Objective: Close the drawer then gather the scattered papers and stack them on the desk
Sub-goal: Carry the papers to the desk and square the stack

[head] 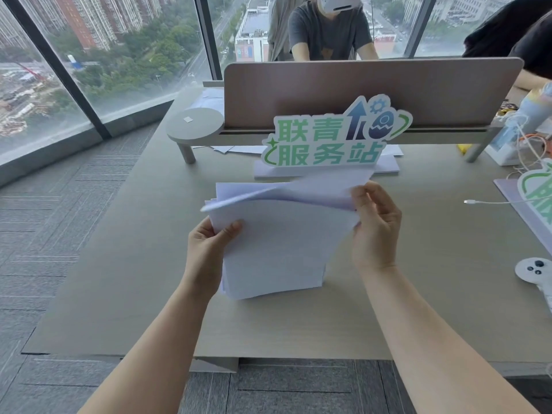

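Observation:
A sheaf of white papers [277,243] stands tilted on its lower edge on the grey desk [125,264], in the middle of the view. My left hand [209,252] grips its left side, thumb on the front sheet. My right hand [375,225] pinches the upper right corner, where the top sheets bend away and look blurred. More loose white sheets [239,149] lie under the riser shelf at the back. No drawer shows in this view.
A green-lettered sign [328,138] on a white base stands just behind the papers. Behind it are a riser shelf [194,127] and a partition screen [358,91]. A white controller [534,270], a cable [484,202] and clutter lie right. Two people sit opposite.

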